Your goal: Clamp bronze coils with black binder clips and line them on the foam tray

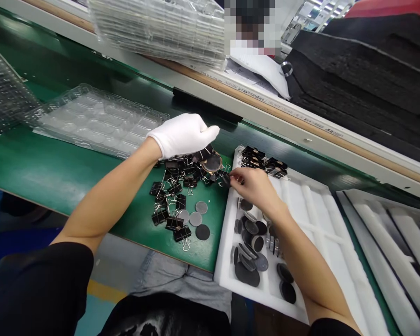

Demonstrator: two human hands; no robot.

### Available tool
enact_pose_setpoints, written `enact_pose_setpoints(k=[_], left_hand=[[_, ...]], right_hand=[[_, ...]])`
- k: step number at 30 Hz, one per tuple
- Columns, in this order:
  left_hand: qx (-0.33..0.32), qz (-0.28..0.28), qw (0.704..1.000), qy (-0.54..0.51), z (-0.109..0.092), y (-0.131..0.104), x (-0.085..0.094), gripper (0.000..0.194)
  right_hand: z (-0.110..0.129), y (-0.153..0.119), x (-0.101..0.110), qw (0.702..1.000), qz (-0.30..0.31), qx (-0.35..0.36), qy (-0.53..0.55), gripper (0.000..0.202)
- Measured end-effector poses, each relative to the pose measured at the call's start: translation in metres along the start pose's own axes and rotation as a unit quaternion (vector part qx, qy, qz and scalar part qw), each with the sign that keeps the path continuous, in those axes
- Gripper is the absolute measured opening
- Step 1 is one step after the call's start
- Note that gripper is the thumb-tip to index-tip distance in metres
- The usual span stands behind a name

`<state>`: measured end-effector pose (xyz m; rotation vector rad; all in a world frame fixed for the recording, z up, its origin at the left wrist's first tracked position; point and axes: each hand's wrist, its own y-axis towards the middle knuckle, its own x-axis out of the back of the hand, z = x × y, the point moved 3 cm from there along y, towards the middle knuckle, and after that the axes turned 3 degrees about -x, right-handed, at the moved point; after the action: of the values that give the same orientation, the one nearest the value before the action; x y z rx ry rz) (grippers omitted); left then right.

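Observation:
My left hand (187,135), in a white glove, is closed above a heap of black binder clips (175,172). Under its fingers shows a round black part (212,162) with a brownish rim and a binder clip on its edge. My bare right hand (254,186) is pinched just right of that part, over the left edge of a white foam tray (226,261). A small dark piece at its fingertips is too blurred to name. Grey discs (195,219) and a black disc (202,232) lie on the green table beside the clips.
Dark round pieces (247,275) fill near compartments of the foam tray; clipped parts (262,159) sit at its far end. A clear plastic tray (105,121) lies at left. Stacked clear trays (157,32) and black foam sheets (364,70) rest on the shelf, with a person behind.

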<state>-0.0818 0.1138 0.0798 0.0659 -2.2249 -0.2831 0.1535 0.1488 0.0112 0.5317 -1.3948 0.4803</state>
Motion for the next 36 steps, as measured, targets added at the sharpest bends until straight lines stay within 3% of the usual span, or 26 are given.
enact_pose_setpoints(k=[3,5,8,10,14,17,19,23,25,30,36], left_hand=[[-0.022,0.145,0.987,-0.060,-0.004,-0.005,-0.006,0.054],[-0.059,0.207,0.974,-0.076,-0.009,-0.007,-0.016,0.045],[-0.139,0.221,0.963,-0.068,-0.021,-0.008,-0.036,0.038],[-0.166,0.218,0.959,-0.066,-0.029,-0.009,-0.048,0.041],[-0.182,0.225,0.952,-0.100,-0.037,-0.014,-0.061,0.049],[-0.197,0.215,0.952,-0.096,-0.041,-0.019,-0.067,0.052],[-0.204,0.201,0.956,-0.060,-0.045,-0.023,-0.073,0.053],[-0.193,0.197,0.961,0.035,-0.055,-0.032,-0.089,0.053],[-0.179,0.195,0.962,0.071,-0.057,-0.034,-0.094,0.054],[-0.154,0.165,0.969,0.096,-0.055,-0.033,-0.093,0.058],[-0.159,0.156,0.971,0.083,-0.060,-0.038,-0.094,0.056]], right_hand=[[-0.019,-0.011,0.027,0.980,-0.062,-0.042,0.186,0.013],[-0.027,-0.017,0.034,0.932,-0.089,-0.069,0.345,0.012],[-0.026,-0.023,0.028,0.826,-0.106,-0.095,0.545,0.024],[-0.020,-0.025,0.019,0.780,-0.100,-0.094,0.611,0.027],[-0.009,-0.025,0.009,0.735,-0.047,-0.096,0.669,0.032],[-0.006,-0.024,0.009,0.705,-0.023,-0.117,0.699,0.052],[-0.005,-0.024,0.008,0.706,-0.042,-0.126,0.695,0.071],[-0.001,-0.021,-0.005,0.782,-0.093,-0.122,0.604,0.084],[-0.002,-0.018,-0.013,0.803,-0.111,-0.113,0.575,0.084],[-0.004,-0.013,-0.022,0.766,-0.081,-0.107,0.629,0.088],[-0.002,-0.012,-0.025,0.766,-0.128,-0.110,0.620,0.084]])
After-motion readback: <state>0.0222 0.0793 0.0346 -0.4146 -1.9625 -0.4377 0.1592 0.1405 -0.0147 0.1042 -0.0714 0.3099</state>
